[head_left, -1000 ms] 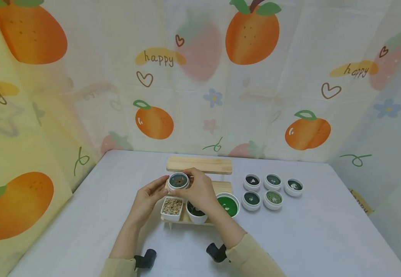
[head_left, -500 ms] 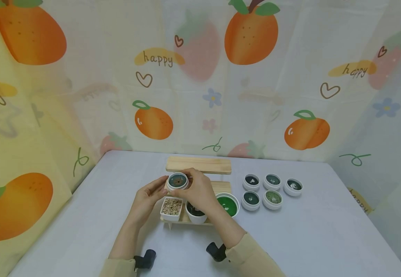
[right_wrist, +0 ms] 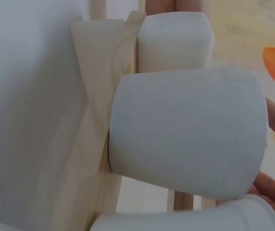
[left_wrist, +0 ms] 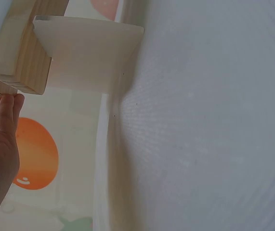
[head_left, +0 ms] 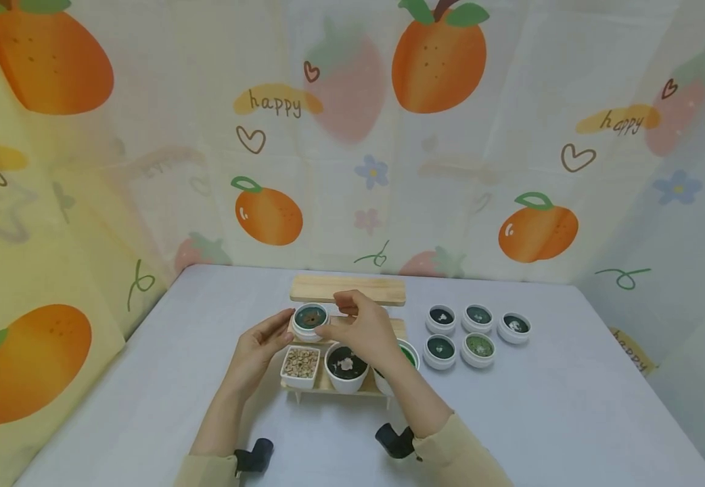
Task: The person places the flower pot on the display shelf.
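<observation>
A small white round jar (head_left: 310,318) with a dark, brown-flecked face stands at the left end of the upper step of a wooden stand (head_left: 400,329). My left hand (head_left: 255,352) lies along the jar's left side, fingers straight; in the left wrist view its fingertips (left_wrist: 7,103) meet the wood's edge. To the jar's right is my right hand (head_left: 369,335), thumb close by the rim and fingers lifted off it. Below, on the lower step, sit a square dish of beige bits (head_left: 300,363), a white cup with dark contents (head_left: 345,368) and a green-filled cup (head_left: 412,353), partly hidden by my right wrist.
Several small white jars (head_left: 478,348) with dark or green faces are grouped on the white tabletop (head_left: 547,406) to the right. A wooden board (head_left: 348,289) lies behind the stand. A printed fruit cloth (head_left: 340,203) hangs behind the table.
My right hand has let go of the small jar and shifted a little to the right, uncovering the cup with dark contents. My left hand stays beside the jar.
</observation>
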Available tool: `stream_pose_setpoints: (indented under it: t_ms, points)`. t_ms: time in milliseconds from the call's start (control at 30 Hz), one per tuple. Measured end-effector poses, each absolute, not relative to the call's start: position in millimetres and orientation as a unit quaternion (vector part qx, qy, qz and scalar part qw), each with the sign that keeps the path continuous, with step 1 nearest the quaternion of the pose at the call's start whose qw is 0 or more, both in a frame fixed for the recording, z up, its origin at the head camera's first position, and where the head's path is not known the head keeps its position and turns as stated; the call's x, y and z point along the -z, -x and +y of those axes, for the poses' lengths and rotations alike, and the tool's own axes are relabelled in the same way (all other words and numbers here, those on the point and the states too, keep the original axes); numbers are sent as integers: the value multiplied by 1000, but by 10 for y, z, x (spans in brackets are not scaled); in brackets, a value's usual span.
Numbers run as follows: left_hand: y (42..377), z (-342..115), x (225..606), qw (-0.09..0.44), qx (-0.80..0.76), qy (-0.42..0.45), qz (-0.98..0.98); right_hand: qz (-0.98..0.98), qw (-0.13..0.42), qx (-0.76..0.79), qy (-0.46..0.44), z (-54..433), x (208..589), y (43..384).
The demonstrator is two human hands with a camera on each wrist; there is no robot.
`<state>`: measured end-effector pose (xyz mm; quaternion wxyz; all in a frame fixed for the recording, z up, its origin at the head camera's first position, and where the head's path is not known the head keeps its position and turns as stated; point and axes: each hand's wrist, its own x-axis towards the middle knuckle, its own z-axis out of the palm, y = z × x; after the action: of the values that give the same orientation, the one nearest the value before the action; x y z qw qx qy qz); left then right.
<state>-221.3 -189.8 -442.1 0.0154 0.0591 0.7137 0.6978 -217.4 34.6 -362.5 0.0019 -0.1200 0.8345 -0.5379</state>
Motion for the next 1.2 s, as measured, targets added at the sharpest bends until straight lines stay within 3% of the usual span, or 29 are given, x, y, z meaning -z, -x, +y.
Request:
stream_pose_setpoints:
  t_ms: [533, 1200]
  points:
    - [2222, -1899, 4441, 10, -699, -66, 712, 733, -44, 658, 165, 983, 3455, 2097]
    - [2231, -1890, 4427, 13, -696, -55, 716, 683, -100, 699, 187, 1716, 3711, 2146]
